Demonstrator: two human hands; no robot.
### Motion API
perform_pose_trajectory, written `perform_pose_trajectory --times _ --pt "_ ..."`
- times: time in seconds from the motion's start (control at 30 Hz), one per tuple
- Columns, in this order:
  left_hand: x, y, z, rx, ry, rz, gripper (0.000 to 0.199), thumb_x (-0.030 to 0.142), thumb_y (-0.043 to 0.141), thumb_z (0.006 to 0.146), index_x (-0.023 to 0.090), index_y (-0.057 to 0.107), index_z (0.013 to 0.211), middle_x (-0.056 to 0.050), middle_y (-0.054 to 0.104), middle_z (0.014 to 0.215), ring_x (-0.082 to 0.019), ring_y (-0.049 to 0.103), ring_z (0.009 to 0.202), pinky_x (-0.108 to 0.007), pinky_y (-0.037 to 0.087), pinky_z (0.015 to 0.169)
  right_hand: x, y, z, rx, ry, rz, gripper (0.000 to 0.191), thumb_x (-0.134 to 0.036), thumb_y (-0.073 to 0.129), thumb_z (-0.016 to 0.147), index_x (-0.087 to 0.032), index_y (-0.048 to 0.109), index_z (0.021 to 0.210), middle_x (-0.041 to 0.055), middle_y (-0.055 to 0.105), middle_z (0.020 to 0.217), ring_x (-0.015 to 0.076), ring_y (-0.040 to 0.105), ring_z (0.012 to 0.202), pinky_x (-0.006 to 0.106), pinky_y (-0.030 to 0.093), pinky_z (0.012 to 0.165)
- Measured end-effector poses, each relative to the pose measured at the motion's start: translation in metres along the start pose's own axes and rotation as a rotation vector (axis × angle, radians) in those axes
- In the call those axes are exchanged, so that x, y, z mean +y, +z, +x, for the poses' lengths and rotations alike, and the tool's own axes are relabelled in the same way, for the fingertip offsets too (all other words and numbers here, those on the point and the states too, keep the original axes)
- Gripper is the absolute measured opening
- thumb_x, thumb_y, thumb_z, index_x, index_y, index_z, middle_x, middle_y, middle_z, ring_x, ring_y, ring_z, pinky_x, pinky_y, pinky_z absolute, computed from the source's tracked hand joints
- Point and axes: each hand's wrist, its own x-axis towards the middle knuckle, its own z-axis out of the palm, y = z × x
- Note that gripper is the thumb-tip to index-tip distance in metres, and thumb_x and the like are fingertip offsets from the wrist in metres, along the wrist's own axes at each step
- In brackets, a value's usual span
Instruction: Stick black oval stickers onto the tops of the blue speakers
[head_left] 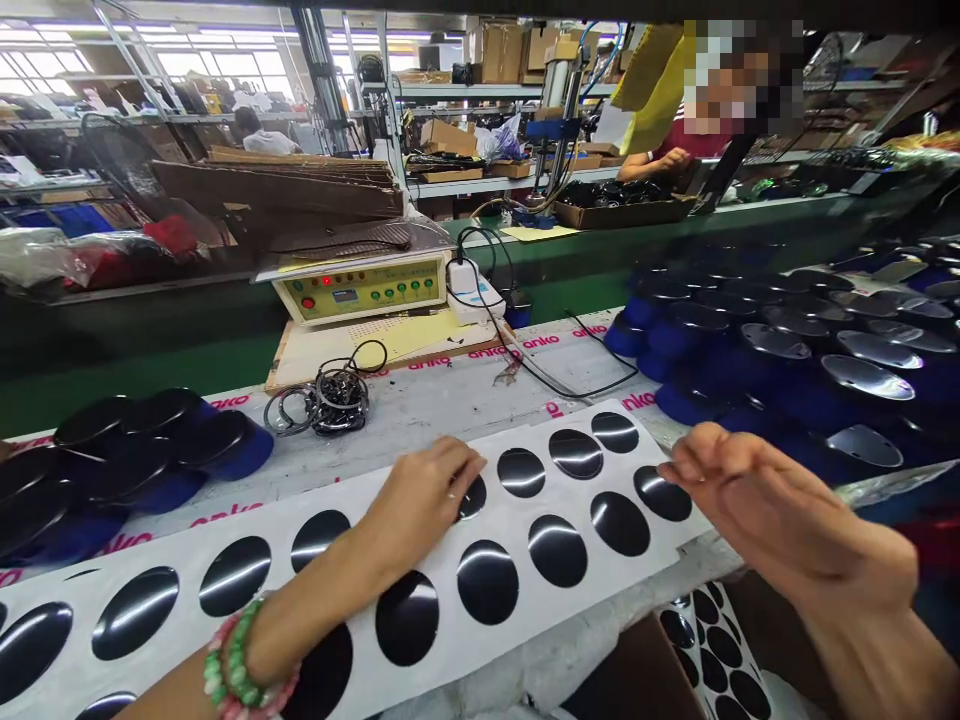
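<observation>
A long white sheet (480, 440) of glossy black round stickers lies across the bench in front of me. My left hand (424, 485), with bead bracelets on the wrist, reaches over the sheet. Its fingers are bent and drawn together beside a partly covered black sticker (472, 498); anything between them is hidden. At the sheet's right end, my right hand (795, 515) has its fingertips pinched together by the upper edge of another black sticker (664, 493). I cannot make out whether that hand holds anything.
Blue cups with dark tops (150, 450) stand at left, and many more blue cups (780, 350) fill the right. Behind the sheet are a tangle of dark rings (337, 398), cables and a control box (367, 290). More sticker sheets (712, 640) lie below the bench edge. A person (675, 150) sits opposite.
</observation>
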Motion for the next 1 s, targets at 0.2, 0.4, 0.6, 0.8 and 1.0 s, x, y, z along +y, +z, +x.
perform_pose_trajectory --times 0.2,0.4,0.6,0.8,1.0 --pt "0.003 -0.024 0.008 0.088 -0.287 -0.743 0.046 0.053 0.040 0.093 0.016 0.062 0.078 -0.001 0.064 0.066 -0.009 0.045 0.049 -0.020 0.035 0.045 -0.034 0.061 0.011 -0.245 0.018 0.234 0.013 -0.034 0.057 0.089 -0.028 0.068 0.090 0.0031 0.053 0.087 0.0169 0.053 0.084 0.030 0.045 0.073" --pt "0.008 -0.004 0.000 -0.085 -0.122 -0.777 0.050 0.063 0.046 0.085 0.016 0.064 0.081 0.000 0.058 0.064 -0.012 0.047 0.058 -0.024 0.036 0.055 -0.038 0.121 0.034 -0.223 0.262 0.286 0.018 -0.037 0.061 0.086 -0.021 0.069 0.086 0.0027 0.062 0.086 0.0168 0.059 0.084 0.031 0.047 0.078" --pt "0.005 -0.005 -0.005 -0.016 -0.197 -0.816 0.034 0.047 0.048 0.091 0.018 0.057 0.075 0.003 0.055 0.059 -0.010 0.044 0.053 -0.022 0.035 0.052 -0.018 0.124 0.027 -0.095 0.369 0.348 0.050 -0.043 0.057 0.088 -0.023 0.048 0.133 0.0044 0.069 0.093 0.0168 0.064 0.079 0.037 0.052 0.081" --pt "0.008 -0.010 -0.006 0.132 -0.245 -0.916 0.039 0.049 0.045 0.090 0.019 0.045 0.066 0.005 0.042 0.052 -0.008 0.037 0.046 -0.020 0.031 0.045 -0.011 0.127 0.007 -0.434 -0.078 -0.181 0.034 -0.020 0.056 0.089 -0.029 0.060 0.121 0.0066 0.066 0.113 0.0241 0.057 0.108 0.045 0.048 0.093" --pt "-0.025 -0.073 0.019 0.494 -0.313 -0.505 0.037 0.050 0.032 0.093 0.021 0.052 0.084 0.002 0.051 0.067 -0.012 0.048 0.056 -0.021 0.037 0.049 -0.015 0.129 0.003 -0.462 -0.281 -0.399 0.030 -0.015 0.047 0.091 -0.026 0.063 0.114 0.0070 0.064 0.114 0.0251 0.054 0.107 0.046 0.051 0.088"
